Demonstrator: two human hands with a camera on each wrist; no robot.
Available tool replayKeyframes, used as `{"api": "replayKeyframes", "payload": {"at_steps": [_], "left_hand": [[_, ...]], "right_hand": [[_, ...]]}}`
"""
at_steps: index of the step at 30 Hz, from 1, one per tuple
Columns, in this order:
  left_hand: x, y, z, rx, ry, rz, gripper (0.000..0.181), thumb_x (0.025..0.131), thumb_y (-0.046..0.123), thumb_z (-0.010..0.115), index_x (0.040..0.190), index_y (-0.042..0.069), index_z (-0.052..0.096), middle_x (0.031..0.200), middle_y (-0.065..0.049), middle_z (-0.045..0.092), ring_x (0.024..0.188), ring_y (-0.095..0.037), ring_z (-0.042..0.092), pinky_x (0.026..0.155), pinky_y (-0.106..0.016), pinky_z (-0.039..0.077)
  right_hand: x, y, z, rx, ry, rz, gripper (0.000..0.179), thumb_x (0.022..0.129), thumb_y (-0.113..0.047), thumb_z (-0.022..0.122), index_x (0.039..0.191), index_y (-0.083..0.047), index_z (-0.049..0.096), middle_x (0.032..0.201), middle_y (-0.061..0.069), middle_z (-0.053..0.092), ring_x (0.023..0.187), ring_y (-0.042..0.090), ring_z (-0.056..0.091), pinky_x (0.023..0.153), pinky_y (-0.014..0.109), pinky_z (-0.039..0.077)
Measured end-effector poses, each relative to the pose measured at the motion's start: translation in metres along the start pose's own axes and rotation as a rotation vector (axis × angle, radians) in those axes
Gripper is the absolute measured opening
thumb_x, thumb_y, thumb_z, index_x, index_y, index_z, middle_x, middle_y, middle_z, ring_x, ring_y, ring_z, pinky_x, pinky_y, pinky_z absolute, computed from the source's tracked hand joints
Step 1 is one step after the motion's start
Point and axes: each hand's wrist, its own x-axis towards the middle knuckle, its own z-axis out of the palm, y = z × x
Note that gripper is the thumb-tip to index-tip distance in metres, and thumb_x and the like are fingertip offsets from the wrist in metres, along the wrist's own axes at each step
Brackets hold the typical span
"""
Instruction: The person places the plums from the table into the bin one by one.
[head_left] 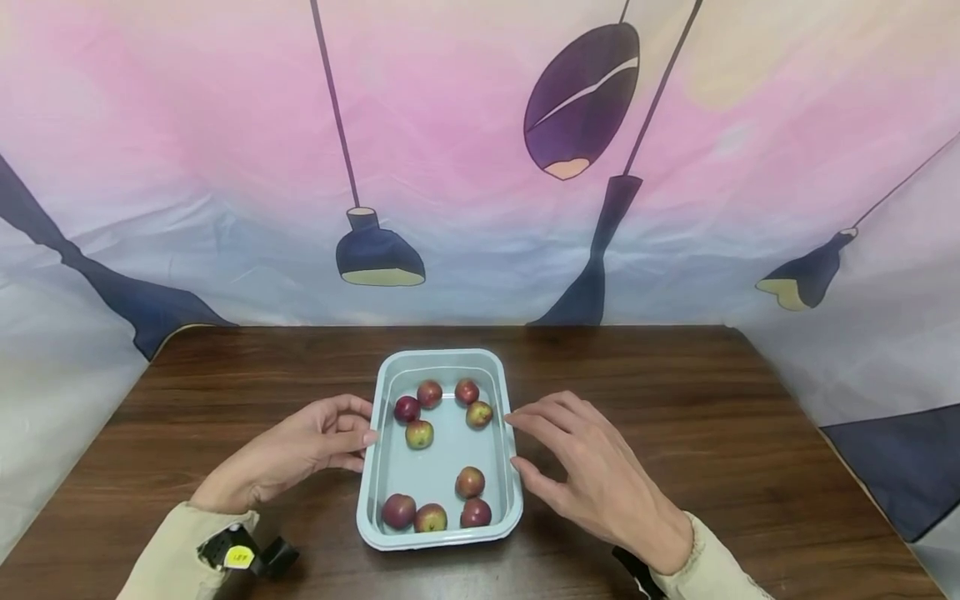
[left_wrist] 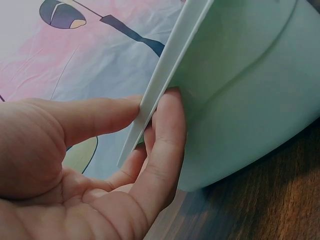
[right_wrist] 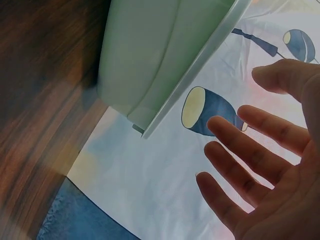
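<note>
A pale blue-green plastic tray (head_left: pixel 442 458) stands on the table with several small round fruits, like plums, inside. A group of red and yellow-green fruits (head_left: pixel 419 434) lies toward its far end, another of mostly red fruits (head_left: pixel 431 518) toward its near end. My left hand (head_left: pixel 303 448) pinches the tray's left rim; in the left wrist view the thumb is on the rim and a finger (left_wrist: pixel 167 145) lies under it. Beside the right rim is my right hand (head_left: pixel 600 467). Its fingers (right_wrist: pixel 250 150) are spread and apart from the tray in the right wrist view.
The tray sits on a dark brown wooden table (head_left: pixel 247 375). Behind and beside the table hangs a cloth backdrop (head_left: pixel 465 250) with printed lamps. Each wrist wears a black device; the left device (head_left: pixel 238 552) has a yellow label.
</note>
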Motion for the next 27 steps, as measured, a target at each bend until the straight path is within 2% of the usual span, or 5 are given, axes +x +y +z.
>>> {"api": "replayKeyframes", "payload": {"at_steps": [5,13,19,23,27], "left_hand": [[-0.003,0.000,0.001,-0.004,0.005,-0.015,0.056,0.102,0.015,0.063,0.137,-0.016,0.032,0.108,-0.009,0.071,0.103,-0.018,0.072,0.091,-0.037,0.064],[-0.003,0.002,0.001,0.002,0.008,-0.006,0.057,0.102,0.015,0.062,0.138,-0.017,0.030,0.108,-0.010,0.071,0.103,-0.018,0.072,0.092,-0.037,0.064],[0.001,-0.002,0.004,0.003,0.016,0.004,0.056,0.102,0.015,0.063,0.137,-0.017,0.031,0.106,-0.010,0.071,0.099,-0.017,0.072,0.090,-0.037,0.064],[0.001,0.002,0.008,0.058,0.055,-0.019,0.057,0.102,0.017,0.064,0.137,-0.016,0.033,0.106,-0.013,0.069,0.096,-0.019,0.072,0.087,-0.037,0.065],[-0.003,0.011,0.016,0.184,0.161,-0.059,0.058,0.102,0.023,0.064,0.139,-0.013,0.036,0.109,-0.018,0.066,0.096,-0.023,0.070,0.086,-0.039,0.065]], "right_hand": [[-0.001,0.000,-0.001,-0.005,-0.018,0.032,0.039,0.088,-0.035,0.079,0.125,-0.023,0.070,0.118,-0.013,0.070,0.113,0.004,0.058,0.095,0.032,0.058],[0.002,0.002,-0.002,-0.003,-0.013,0.030,0.039,0.089,-0.036,0.078,0.125,-0.022,0.070,0.120,-0.012,0.070,0.114,0.006,0.058,0.096,0.033,0.058],[0.001,0.006,-0.002,-0.003,0.017,0.060,0.040,0.092,-0.047,0.073,0.125,-0.025,0.070,0.122,-0.014,0.069,0.116,0.005,0.058,0.098,0.034,0.057],[0.002,0.011,-0.004,-0.010,0.032,0.092,0.044,0.094,-0.052,0.068,0.129,-0.025,0.068,0.128,-0.012,0.067,0.121,0.008,0.057,0.101,0.037,0.055],[0.002,0.020,-0.013,-0.009,0.042,0.130,0.052,0.095,-0.051,0.066,0.138,-0.022,0.062,0.143,-0.003,0.060,0.134,0.017,0.053,0.111,0.046,0.048]]}}
